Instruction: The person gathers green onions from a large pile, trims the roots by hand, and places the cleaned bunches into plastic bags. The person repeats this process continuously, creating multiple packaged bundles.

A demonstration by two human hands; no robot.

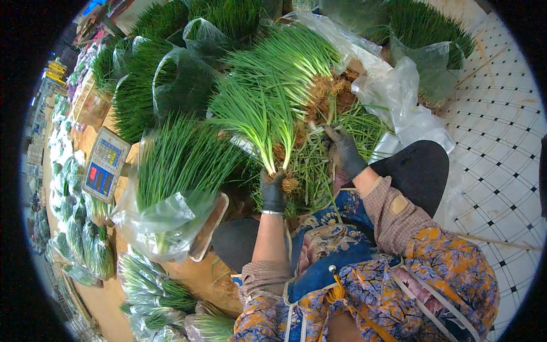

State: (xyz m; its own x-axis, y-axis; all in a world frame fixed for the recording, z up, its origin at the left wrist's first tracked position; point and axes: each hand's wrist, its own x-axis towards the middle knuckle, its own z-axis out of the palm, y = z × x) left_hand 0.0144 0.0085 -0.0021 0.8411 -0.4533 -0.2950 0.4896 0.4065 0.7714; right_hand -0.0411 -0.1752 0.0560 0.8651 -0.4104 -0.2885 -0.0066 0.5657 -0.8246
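Observation:
My left hand, in a dark glove, grips a few scallions by their white bases. Their leaves fan away from me, and tan roots hang beside the fingers. To the right, my gloved right hand pinches pale stalk scraps between thumb and fingers. Under and between both hands lies a heap of loose green leaf trimmings. Just beyond, a large pile of scallions rests with its soil-covered roots turned to the right.
A bag of upright scallions stands at left, beside a digital scale with a lit display. More bagged greens stand behind it. Bagged bundles lie at lower left. Crumpled clear plastic borders the pile, near the tiled floor.

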